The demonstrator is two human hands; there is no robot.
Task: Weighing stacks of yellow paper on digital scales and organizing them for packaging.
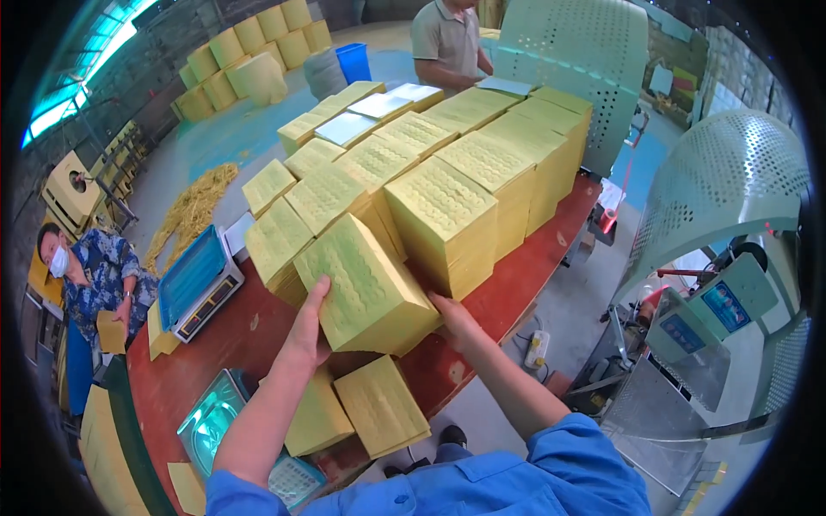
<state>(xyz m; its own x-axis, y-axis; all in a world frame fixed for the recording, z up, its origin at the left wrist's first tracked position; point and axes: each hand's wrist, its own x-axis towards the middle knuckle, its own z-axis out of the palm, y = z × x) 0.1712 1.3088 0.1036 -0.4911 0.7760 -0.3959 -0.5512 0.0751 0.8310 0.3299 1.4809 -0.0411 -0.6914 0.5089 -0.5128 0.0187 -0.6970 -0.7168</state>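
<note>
A thick stack of yellow paper sheets, pressed with wavy rows on top, is tilted between my two hands. My left hand grips its near left side, thumb on the upper edge. Against its right side my right hand is closed, its fingertips partly hidden. Just beyond, a tall yellow stack and several more stand in rows on the red table. Below the held stack lie two smaller yellow paper blocks near the table's front edge.
A scale with a blue tray and another with a shiny metal tray sit at the left. A person holding yellow paper is beyond. Perforated machine covers rise at the right. Another person stands behind the stacks.
</note>
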